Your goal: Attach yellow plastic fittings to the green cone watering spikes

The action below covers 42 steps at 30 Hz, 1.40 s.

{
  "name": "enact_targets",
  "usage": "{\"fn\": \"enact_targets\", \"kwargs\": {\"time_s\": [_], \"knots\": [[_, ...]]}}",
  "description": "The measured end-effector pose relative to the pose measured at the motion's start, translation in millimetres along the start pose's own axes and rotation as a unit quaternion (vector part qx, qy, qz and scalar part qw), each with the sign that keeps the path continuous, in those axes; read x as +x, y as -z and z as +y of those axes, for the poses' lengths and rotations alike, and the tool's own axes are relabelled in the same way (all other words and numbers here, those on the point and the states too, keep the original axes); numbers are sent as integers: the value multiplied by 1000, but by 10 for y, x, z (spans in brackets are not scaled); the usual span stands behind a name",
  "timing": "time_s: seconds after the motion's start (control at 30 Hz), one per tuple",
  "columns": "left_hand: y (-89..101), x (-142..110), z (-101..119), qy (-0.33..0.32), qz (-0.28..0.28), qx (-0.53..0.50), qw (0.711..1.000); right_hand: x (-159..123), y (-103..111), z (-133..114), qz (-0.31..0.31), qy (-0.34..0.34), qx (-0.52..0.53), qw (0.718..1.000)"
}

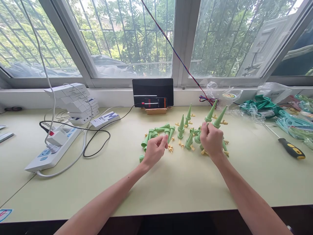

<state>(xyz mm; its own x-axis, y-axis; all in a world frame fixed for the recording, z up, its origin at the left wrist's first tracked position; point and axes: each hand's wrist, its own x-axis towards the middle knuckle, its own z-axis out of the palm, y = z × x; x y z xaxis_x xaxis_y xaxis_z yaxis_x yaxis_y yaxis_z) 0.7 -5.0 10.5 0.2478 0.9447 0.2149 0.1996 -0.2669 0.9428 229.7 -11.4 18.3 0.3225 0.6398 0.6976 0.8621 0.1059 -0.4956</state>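
Observation:
My left hand (pixel 156 150) is closed, with thumb and forefinger pinched beside a heap of green plastic tubes (pixel 144 141). A capped green tube (pixel 167 131) shows right behind its fingertips; whether they grip it is hidden. To the right, my right hand (pixel 211 139) is curled into a fist among green cone-shaped watering spikes with yellow valves. One spike (pixel 211 112) and another spike (pixel 220 117) rise just behind the fist. What lies inside its fingers is hidden. Between my hands stand more upright spikes (pixel 181 127), with small yellow valves (pixel 170 148) loose on the table.
A white power strip (pixel 55 148) with cables and stacked white boxes (pixel 78 102) occupy the left. A phone (pixel 155 102) leans against a black tablet (pixel 153 88) at the back. On the right are a screwdriver (pixel 290 148) and plastic-wrapped items (pixel 261 106).

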Motion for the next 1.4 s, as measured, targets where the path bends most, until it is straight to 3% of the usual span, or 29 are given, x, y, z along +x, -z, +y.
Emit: {"fn": "enact_targets", "kwargs": {"time_s": [0.47,1.1,1.4], "knots": [[-6,-4,16,-6,1,21,1000,-15,-50,15,-126,2,-39,991],[-14,-3,-52,-24,-3,33,999,-26,-84,60,-122,-42,-65,989],[-20,-4,-34,-22,-2,37,999,-36,-117,90,-153,-53,-64,985]]}}
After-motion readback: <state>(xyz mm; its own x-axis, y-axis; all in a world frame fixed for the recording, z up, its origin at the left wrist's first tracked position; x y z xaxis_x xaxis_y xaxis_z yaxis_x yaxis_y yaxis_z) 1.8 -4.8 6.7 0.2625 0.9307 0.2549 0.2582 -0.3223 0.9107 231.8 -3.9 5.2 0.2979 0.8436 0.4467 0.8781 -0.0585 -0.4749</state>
